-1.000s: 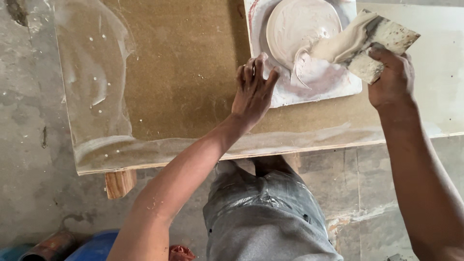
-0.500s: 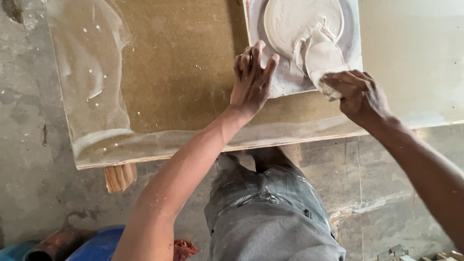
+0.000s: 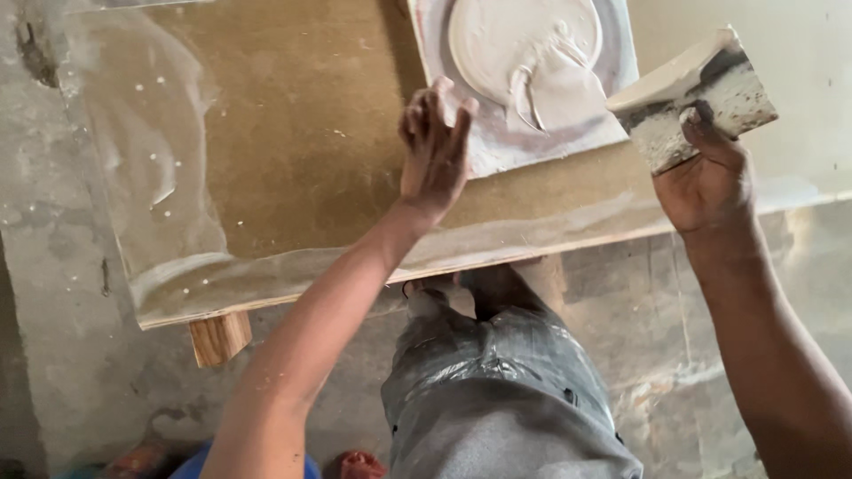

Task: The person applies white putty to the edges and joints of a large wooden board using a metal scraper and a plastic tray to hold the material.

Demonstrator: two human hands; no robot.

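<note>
Fingers (image 3: pixel 437 111) of the left hand (image 3: pixel 435 155) lie spread and flat, released, pressing on the lower left corner of the square mould (image 3: pixel 497 146) at the top centre of the frame. Over at the upper right, the right hand (image 3: pixel 710 177) is clenched around one flat scraper (image 3: pixel 697 93), a speckled grey blade lifted clear of the mould and carrying a smooth wedge of pale wet plaster along its upper edge.

The table (image 3: pixel 293 168) is a brown board, matte and rough like pressed fibre, with dried whitish smears down its left side and along its near edge. One wooden block (image 3: pixel 219 337) pokes out beneath it at lower left. Below that runs a grey concrete floor (image 3: pixel 53 293), stained and patchy.

The mould is a pale, plaster-coated slab with one round recess (image 3: pixel 497 35) filled with creamy plaster; the fill is smooth on the left and scooped into ridges at its lower right.

Count: two hands, one scraper, one mould, one board. Dusty grey trousers (image 3: pixel 497 390) fill the bottom centre.
</note>
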